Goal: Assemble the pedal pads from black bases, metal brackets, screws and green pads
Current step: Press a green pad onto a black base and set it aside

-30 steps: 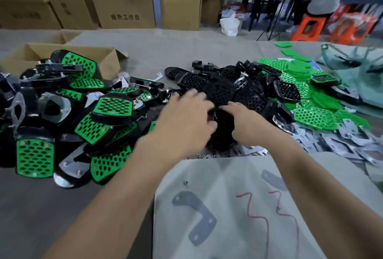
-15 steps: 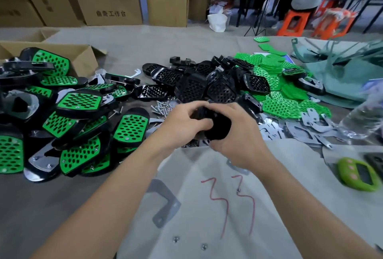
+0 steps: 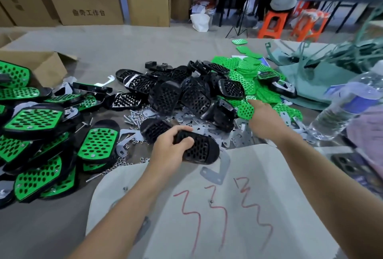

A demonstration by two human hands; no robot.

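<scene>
I am working partway through the batch. A big heap of finished pedal pads (image 3: 33,117), green faces seated in black rims, is lying at the left, while plenty of loose parts are waiting in the middle and at the right.

On this unit I am only starting, I judge. My left hand (image 3: 170,148) is gripping one black base (image 3: 201,150), thumb and fingers curled round its left end, just over the far edge of the grey sheet (image 3: 259,165). As far as I can see, it is carrying no bracket, screw or pad yet.

My right hand (image 3: 265,121) is reaching out to the green pads (image 3: 246,72), its fingertips touching the nearest green pad (image 3: 245,111). Whether it is pinching it I cannot tell.

The base is looking like hard, glossy moulded plastic, oval, with a honeycomb of holes. The pads are showing thin, flat and perforated. The metal brackets (image 3: 207,132) are looking like dull stamped plate, and the screws (image 3: 134,116) small and bright.
</scene>
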